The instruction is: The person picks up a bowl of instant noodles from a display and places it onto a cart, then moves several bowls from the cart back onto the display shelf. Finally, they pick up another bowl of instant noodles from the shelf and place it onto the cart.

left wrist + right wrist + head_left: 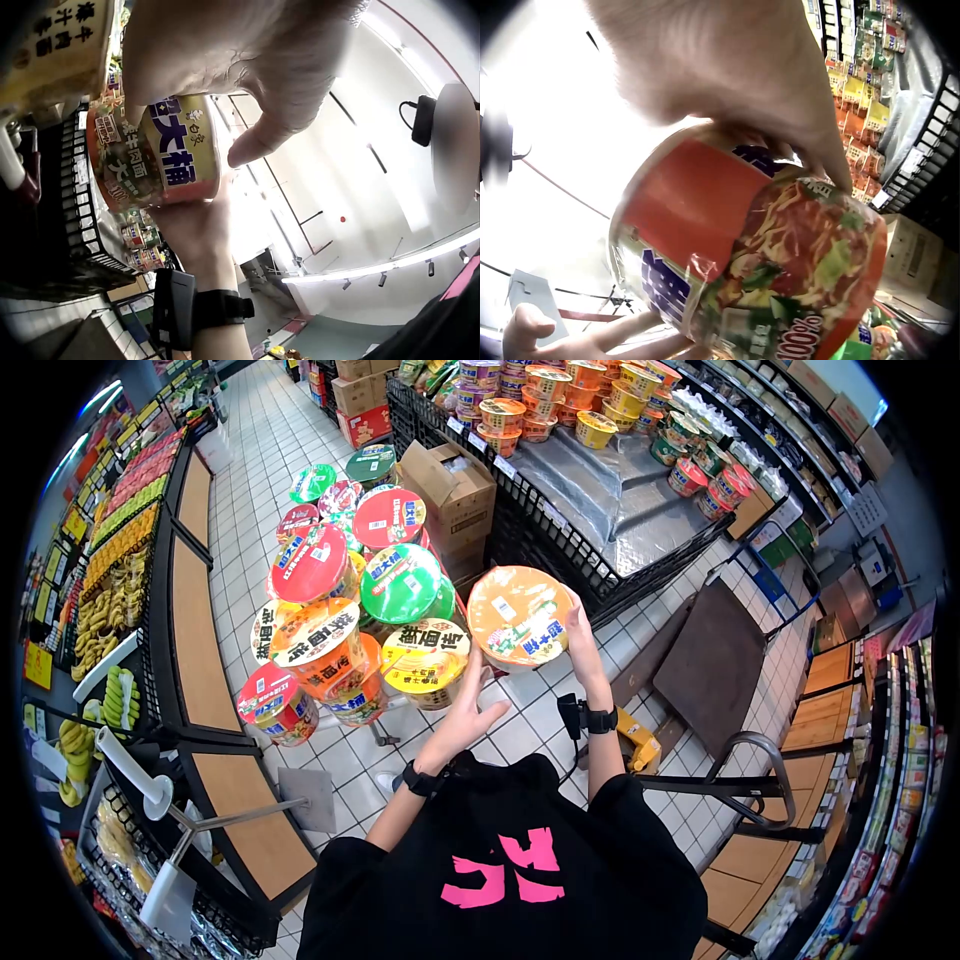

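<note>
An instant noodle bucket with an orange lid is held up in front of the person, lid facing the head camera. My right hand grips its right side, with fingers partly hidden behind it in the right wrist view. Against its lower left side lie the fairly straight fingers of my left hand, the thumb spread away. Just left of that hand is a yellow-lidded noodle bucket. A green-lidded bucket and a red-lidded bucket stand in the cluster beyond.
A black crate display with stacked noodle buckets stands ahead right, beside an opened cardboard box. Fruit shelves line the left. A flat dark trolley stands to the right on the tiled floor.
</note>
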The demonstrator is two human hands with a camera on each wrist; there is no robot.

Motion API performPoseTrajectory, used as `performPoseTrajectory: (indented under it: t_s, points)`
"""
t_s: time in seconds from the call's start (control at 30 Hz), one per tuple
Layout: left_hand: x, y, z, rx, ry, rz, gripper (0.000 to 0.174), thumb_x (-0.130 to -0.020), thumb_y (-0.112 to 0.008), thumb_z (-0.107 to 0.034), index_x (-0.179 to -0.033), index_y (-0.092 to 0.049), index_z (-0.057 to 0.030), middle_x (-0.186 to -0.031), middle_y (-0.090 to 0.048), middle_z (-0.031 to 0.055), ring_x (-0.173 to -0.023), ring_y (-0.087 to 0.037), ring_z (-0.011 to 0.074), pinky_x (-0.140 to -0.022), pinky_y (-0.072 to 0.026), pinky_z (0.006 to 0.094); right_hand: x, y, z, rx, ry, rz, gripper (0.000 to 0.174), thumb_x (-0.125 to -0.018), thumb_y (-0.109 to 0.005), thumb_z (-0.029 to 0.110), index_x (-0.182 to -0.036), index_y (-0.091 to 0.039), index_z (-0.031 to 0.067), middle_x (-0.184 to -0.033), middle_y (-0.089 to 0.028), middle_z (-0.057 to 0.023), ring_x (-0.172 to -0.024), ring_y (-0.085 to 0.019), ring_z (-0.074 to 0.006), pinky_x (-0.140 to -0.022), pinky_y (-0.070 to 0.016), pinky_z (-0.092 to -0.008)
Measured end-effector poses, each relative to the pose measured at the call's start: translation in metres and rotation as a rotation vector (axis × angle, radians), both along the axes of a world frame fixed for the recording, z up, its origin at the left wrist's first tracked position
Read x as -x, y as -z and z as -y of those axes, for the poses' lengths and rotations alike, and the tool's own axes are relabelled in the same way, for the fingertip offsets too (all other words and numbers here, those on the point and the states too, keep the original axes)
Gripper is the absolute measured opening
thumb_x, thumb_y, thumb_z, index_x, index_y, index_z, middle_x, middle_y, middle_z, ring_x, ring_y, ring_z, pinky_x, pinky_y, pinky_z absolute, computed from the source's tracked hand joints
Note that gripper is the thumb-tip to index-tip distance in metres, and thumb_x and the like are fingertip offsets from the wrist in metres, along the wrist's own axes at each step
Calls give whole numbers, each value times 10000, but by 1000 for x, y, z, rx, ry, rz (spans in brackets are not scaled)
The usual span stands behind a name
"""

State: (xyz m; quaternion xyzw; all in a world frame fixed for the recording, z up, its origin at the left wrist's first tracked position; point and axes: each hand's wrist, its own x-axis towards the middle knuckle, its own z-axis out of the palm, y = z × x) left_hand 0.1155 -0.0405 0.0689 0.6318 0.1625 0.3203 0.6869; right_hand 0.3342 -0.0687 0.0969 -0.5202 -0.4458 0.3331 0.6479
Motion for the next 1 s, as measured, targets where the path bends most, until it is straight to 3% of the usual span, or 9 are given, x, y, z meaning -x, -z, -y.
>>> performPoseTrajectory:
  t_s: [0.27,0.4,0.6,0.7,0.8,0.83,0.93,0.97,1.0]
  points:
    - [-8,48,-2,200,114,-90,976,-892,-618,-51,-1499,146,-72,-1581,57,162,-1459,-32,236,-1176,-114,398,-18,61,-4,152,-48,-8,665,-988,-345,555,-1360,-384,5,-1271,-520,-102,-1182,-471,-146,-1033,-353,-285]
    - [1,39,8,147,53,-180,948,-909,-611,-72,-1500,129,-62,-1578,13,179,-1456,-62,242,-1176,-125,390,-12,72,-9,221,-54,-136,630,-1005,-320,530,-1334,-420,1,-1256,-533,-101,-1178,-473,-136,-1021,-360,-279]
    - [26,38,7,261,16,-247,717,-946,-596,-230,-1493,-195,2,-1506,-323,154,-1396,-297,229,-1139,-245,351,-21,89,-28,194,-22,-135,644,-1001,-317,544,-1338,-434,7,-1246,-552,-99,-1152,-509,-127,-1011,-379,-275]
    - [55,40,4,351,99,-546,726,-964,-442,-548,-1417,-362,14,-1354,-516,146,-1279,-465,213,-1062,-360,342,-25,99,-30,273,-100,-368,675,-984,-324,578,-1332,-450,14,-1261,-566,-86,-1140,-539,-119,-999,-411,-275]
    - [83,51,9,668,-61,-461,861,-908,-472,-635,-1435,-306,26,-1371,-456,259,-1294,-443,303,-1060,-367,394,-23,95,-21,282,-107,-445,674,-982,-328,580,-1322,-460,13,-1254,-576,-73,-1138,-549,-122,-990,-422,-277]
    - [92,53,8,717,-50,-398,983,-848,-469,-729,-1451,-257,19,-1375,-426,289,-1298,-429,353,-1038,-387,469,-21,93,-20,288,-82,-437,664,-984,-340,572,-1319,-466,12,-1242,-585,-62,-1118,-564,-116,-980,-432,-275]
    - [101,59,9,817,-163,-284,1002,-846,-476,-726,-1464,-207,16,-1411,-365,286,-1314,-402,361,-1029,-391,496,-17,93,-18,263,-80,-422,646,-988,-353,558,-1317,-466,13,-1236,-588,-63,-1104,-570,-108,-972,-437,-267]
    - [103,60,6,839,-178,-228,1060,-857,-514,-682,-1479,-34,29,-1438,-312,277,-1303,-402,355,-1049,-371,516,-17,93,-18,252,-78,-420,623,-995,-363,538,-1313,-467,13,-1230,-588,-62,-1105,-567,-103,-966,-437,-254]
    - [101,59,4,843,-184,-227,1060,-857,-514,-682,-1479,-34,29,-1438,-312,277,-1303,-402,355,-1049,-371,516,-15,92,-18,256,-82,-420,623,-995,-363,538,-1313,-467,13,-1230,-588,-62,-1105,-567,-103,-966,-437,-254]
